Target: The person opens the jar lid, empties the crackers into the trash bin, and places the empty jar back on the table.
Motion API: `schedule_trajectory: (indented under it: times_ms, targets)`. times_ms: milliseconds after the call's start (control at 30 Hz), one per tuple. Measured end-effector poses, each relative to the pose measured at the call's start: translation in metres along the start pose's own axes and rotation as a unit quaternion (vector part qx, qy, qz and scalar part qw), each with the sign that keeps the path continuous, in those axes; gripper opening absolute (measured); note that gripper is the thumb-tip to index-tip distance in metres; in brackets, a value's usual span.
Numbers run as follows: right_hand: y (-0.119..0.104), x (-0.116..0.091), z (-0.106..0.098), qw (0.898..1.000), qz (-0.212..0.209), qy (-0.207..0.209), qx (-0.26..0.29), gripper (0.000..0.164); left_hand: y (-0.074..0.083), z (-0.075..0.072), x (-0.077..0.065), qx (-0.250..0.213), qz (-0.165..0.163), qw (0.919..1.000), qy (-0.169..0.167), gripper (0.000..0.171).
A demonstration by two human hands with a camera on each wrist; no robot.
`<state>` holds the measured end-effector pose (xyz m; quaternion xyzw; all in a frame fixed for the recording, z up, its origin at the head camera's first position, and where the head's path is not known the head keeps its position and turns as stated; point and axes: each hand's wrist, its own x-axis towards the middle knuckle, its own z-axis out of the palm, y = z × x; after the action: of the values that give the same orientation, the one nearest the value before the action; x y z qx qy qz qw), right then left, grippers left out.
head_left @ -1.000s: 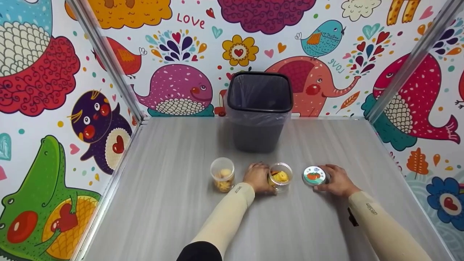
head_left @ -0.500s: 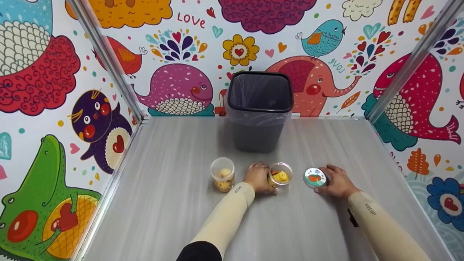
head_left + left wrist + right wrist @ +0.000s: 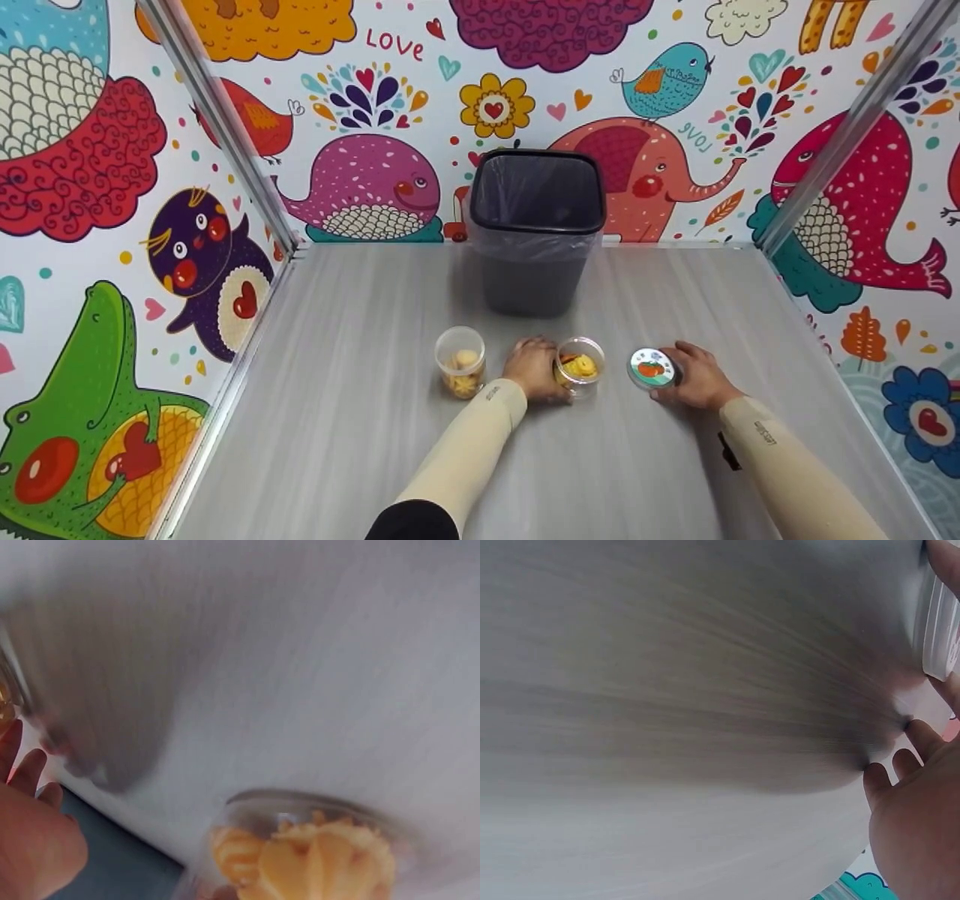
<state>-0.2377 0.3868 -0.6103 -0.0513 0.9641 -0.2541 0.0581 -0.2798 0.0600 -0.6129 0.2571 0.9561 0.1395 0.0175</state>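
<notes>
My left hand (image 3: 534,369) curls round the side of a clear plastic jar (image 3: 579,386) holding yellow snack pieces, which stands uncovered on the table. In the left wrist view only a sliver of that jar shows past the fingers (image 3: 28,769). My right hand (image 3: 699,377) grips the edge of a round lid (image 3: 651,367) with an orange-and-green printed label, low over the tabletop. The lid's clear ridged rim shows between thumb and fingers in the right wrist view. Left of my left hand stands a second uncovered clear jar (image 3: 460,345) with light-brown cookies.
A dark bin (image 3: 536,281) with a clear plastic liner stands at the back of the grey table (image 3: 360,315), behind the jars. Walls printed with cartoon animals (image 3: 375,180) and metal frame posts (image 3: 217,120) bound the table at the back and sides.
My right hand has shifted the lid very slightly to the right and toward me. My left hand and both jars stay in place.
</notes>
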Motion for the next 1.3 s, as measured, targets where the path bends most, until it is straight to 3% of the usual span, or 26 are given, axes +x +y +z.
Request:
schedule_trajectory:
  times_ms: [400,967,1300]
  targets:
    - [-0.0017,-0.0006,-0.0033,1.0,-0.013,-0.009,-0.001,0.091,0.0,0.0002,0.0002,0.013,0.01,0.9998,0.011,0.084]
    - [-0.0035,0.0005,-0.0044,0.999,0.015,-0.031,0.003,0.094,-0.0014,0.0022,0.0023,0.0,0.002,1.0,-0.002,0.082]
    - [-0.0033,0.0003,-0.0097,0.999,0.0,-0.041,-0.007,0.101,-0.0022,0.0022,0.0013,0.0,0.011,0.9999,0.008,0.08]
